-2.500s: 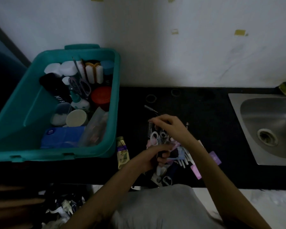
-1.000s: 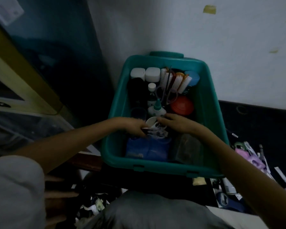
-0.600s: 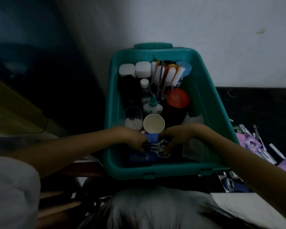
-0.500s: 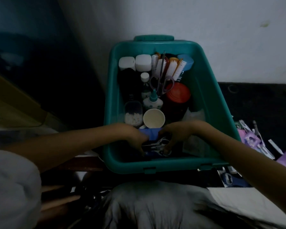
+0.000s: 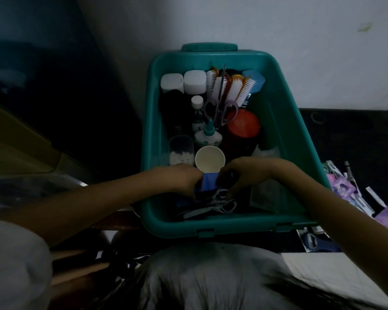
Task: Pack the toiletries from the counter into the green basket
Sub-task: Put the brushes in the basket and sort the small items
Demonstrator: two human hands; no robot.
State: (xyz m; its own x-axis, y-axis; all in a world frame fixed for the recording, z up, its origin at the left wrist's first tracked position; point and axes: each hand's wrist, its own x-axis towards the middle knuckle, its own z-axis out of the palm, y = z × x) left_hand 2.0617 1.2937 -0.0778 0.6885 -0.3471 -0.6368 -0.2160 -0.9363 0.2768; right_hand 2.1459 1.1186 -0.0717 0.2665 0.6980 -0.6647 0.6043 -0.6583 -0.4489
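The green basket (image 5: 285,121) stands against the wall (image 5: 278,30), at the left of the dark desk (image 5: 349,139), and is crowded with bottles (image 5: 195,82), brushes (image 5: 235,89) and a paper cup (image 5: 210,162). Both hands reach into its near end. Loose toiletries (image 5: 345,189) lie on the desk to its right. The left hand (image 5: 184,180) grips an upright blue packet (image 5: 208,181). The right hand (image 5: 244,173) curls its fingers down onto small scissors (image 5: 222,203) on the basket floor. Whether it grips them I cannot tell.

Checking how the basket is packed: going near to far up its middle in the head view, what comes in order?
Near rim of the green basket → small scissors → blue packet → paper cup → teal-capped bottle → purple-handled scissors → brushes.
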